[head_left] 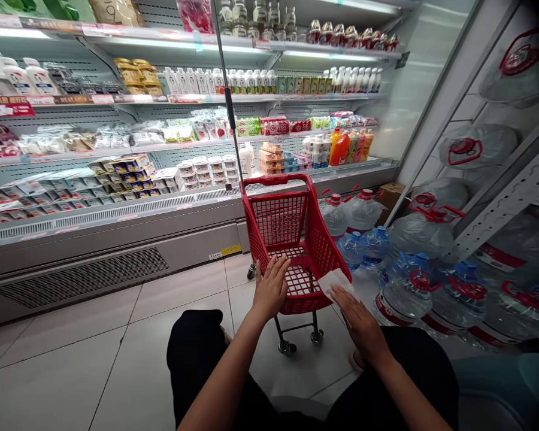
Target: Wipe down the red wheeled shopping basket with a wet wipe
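A small red shopping cart (327, 246) with a lattice basket stands on the tiles in front of me. My left hand (272, 287) is at the near left edge of the basket, palm down with its fingers stretched out, holding nothing. A white cloth or tissue (336, 282) lies over the basket's near right corner. My right hand (356, 320) has its fingertips on the lower edge of this cloth, pressing it against the rim. The inside of the basket shows only its lattice floor.
An open refrigerated display (197, 224) with dairy goods runs behind the cart. Large water bottles (404, 299) crowd the right side near a white perforated rack post (507, 203). A thin dark pole (230, 108) rises at the cart's back left.
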A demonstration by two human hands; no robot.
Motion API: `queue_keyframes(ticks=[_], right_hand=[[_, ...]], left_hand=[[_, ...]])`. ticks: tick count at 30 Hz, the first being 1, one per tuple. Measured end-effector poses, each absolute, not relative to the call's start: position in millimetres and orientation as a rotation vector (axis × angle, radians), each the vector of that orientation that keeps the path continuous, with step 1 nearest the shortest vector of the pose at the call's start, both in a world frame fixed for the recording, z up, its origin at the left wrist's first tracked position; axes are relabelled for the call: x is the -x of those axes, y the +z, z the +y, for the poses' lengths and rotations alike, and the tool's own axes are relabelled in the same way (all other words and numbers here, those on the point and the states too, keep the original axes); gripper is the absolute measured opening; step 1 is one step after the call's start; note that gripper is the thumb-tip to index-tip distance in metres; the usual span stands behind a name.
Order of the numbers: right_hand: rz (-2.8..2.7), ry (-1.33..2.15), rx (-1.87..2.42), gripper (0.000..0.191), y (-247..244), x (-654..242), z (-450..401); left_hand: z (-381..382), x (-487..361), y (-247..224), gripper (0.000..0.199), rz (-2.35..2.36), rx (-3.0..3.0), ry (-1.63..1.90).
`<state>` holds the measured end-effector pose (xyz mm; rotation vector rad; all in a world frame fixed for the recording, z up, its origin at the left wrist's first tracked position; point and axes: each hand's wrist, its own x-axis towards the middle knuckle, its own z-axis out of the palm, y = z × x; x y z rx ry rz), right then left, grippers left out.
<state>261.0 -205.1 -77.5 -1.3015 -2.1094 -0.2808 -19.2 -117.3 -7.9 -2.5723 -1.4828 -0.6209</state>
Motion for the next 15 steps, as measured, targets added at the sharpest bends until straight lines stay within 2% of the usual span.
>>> queue_keyframes(ticks=[5,12,15], right_hand=[[-1.96,-0.304,1.446,0.06,-66.4,-248.5,-192.1],[-2.146,-0.279,1.182,0.068,-54.1,-170.8,-196.7],[-2.209,-0.293,1.119,0.072,-54.6,-168.7,-194.7]], left_hand=[[-120.8,18.1,-7.8,0.066,-1.469,2.567,-0.624],[-118.5,19.6,-7.1,0.067,-1.484,2.539,-0.6],[-119.9,23.4,-6.8,0.067,-1.494,2.526,-0.603]])
